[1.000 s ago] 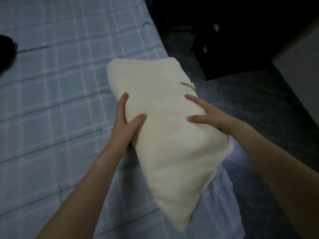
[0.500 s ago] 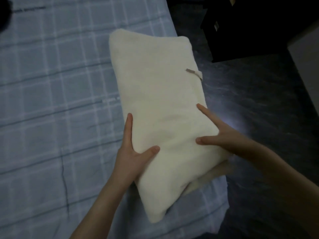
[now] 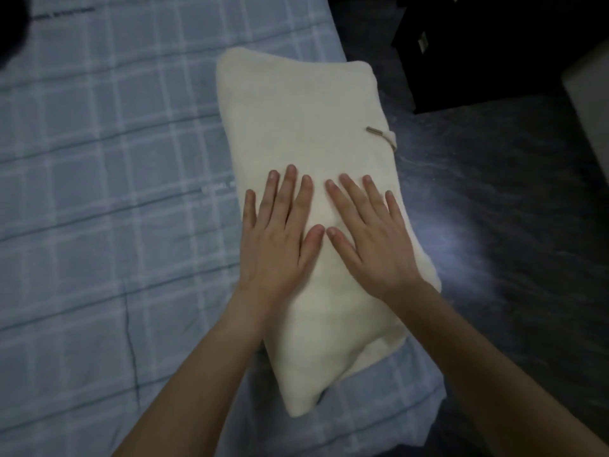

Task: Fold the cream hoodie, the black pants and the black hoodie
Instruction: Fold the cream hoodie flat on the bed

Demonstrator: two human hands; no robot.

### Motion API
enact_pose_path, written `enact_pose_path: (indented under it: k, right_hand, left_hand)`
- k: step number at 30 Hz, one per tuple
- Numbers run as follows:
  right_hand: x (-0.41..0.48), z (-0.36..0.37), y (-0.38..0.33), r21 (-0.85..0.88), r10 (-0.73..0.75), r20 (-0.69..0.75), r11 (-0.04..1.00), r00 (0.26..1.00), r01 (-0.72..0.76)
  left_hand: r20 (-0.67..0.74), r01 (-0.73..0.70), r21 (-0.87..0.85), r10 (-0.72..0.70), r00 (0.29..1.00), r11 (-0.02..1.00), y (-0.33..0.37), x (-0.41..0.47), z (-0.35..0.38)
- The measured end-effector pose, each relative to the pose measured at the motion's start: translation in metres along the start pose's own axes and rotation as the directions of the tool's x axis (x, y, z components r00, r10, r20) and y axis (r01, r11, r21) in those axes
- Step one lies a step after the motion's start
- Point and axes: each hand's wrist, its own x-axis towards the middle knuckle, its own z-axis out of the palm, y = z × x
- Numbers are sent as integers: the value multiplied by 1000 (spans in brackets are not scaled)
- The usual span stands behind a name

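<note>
Dim, bluish, soft picture; a pale glare patch on the dark floor (image 3: 438, 239) at right; corners fall black.

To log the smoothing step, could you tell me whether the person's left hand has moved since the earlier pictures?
Yes. The left hand has shifted right, away from the blue checked bedsheet, and lies flat on the folded cream fleece hoodie.

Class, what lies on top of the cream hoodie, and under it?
On top: left hand and right hand, flat. Under the cream hoodie: checked bedsheet; anything between is covered.
</note>
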Motion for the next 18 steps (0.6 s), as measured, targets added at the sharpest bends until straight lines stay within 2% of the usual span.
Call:
enact_pose_path:
  k: [5,8,11,12,15,18]
  right_hand:
    - [2,35,12,5,-5,13,1000,1000,5]
    - [3,16,6,25,22,106,999,994,-25]
    - [6,-30,-10,105,58,241,991,969,-85]
    - [6,-49,-20,129,69,249,986,966,-104]
    - [-10,-113,-60,165,125,167,974,978,-153]
    - [-39,-180,-105,213,128,52,968,990,-136]
  left_hand:
    - [-20,-44,32,45,999,999,-12,-4,37]
    - [117,-24,36,19,993,999,-3,-1,12]
    - [332,56,20,-60,942,998,10,8,-40]
    - [361,74,7,-72,930,997,13,12,-61]
    - [289,110,-28,-98,952,994,26,10,-132]
    - [137,-3,-71,13,990,998,43,-13,-207]
